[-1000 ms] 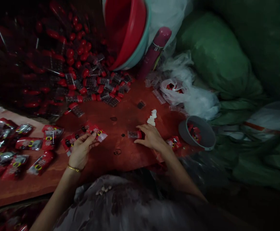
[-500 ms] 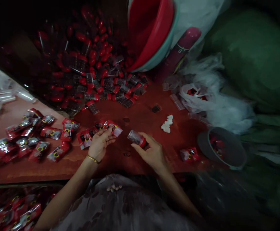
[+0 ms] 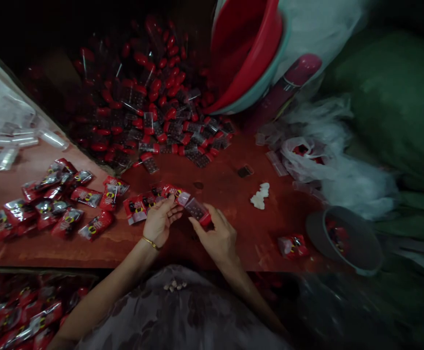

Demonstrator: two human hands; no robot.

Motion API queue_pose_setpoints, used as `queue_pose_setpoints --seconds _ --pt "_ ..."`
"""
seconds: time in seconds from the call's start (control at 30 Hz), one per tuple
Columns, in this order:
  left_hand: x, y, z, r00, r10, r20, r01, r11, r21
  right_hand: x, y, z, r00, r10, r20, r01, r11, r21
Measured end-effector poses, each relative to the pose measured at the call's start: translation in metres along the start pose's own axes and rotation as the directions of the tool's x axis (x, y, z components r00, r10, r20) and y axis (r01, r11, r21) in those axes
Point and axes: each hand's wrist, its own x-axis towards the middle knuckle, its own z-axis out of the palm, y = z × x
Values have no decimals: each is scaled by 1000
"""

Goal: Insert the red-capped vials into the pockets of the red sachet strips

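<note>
Hands meet just above the near edge of a red table (image 3: pixel 219 180): the left hand (image 3: pixel 160 224), a gold bangle (image 3: pixel 150 241) at its wrist, pinches the open end of a red printed sachet (image 3: pixel 172 193), while the right hand (image 3: pixel 217 236) grips a small clear vial with a red cap (image 3: pixel 198 211) between thumb and fingers, its clear end touching or just beside the sachet's mouth. The sachet bears a yellow ring and black marks, but the print is too small and blurred to read. To the left lies a scatter of filled sachets (image 3: pixel 57 201) of the same design, and more fill a bin below the table edge (image 3: pixel 22 316). Behind the hands a big heap of red-capped vials (image 3: pixel 153 116) spills from a clear bag. A red basin nested in a teal one (image 3: pixel 248 53) leans at the back, with a magenta flask (image 3: pixel 288 85) beside it carrying a pale label that cannot be made out. A white crumpled scrap (image 3: pixel 260 196), a lone sachet (image 3: pixel 292 246) and a grey bowl (image 3: pixel 343 238) sit to the right
</note>
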Motion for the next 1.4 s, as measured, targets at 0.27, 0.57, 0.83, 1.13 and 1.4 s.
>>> queue_pose_setpoints --seconds 0.27,0.57,0.83,1.13,1.4 --pt "-3 -3 -2 1000 7 5 -8 1000 5 -1 -2 3 999 9 -35 -9 1000 -6" --pt "-3 -6 2 993 117 -36 -114 991 73 -3 5 7 999 -35 -37 39 992 116" --pt "-3 -3 3 990 135 -44 -132 989 72 -2 10 7 999 -15 -30 23 966 257" --pt "2 -4 -1 995 98 -17 -97 994 51 3 31 1 962 214 168 -265 880 395" --pt "-7 -22 18 989 138 42 -140 990 30 7 17 -3 899 188 396 -422 616 666"
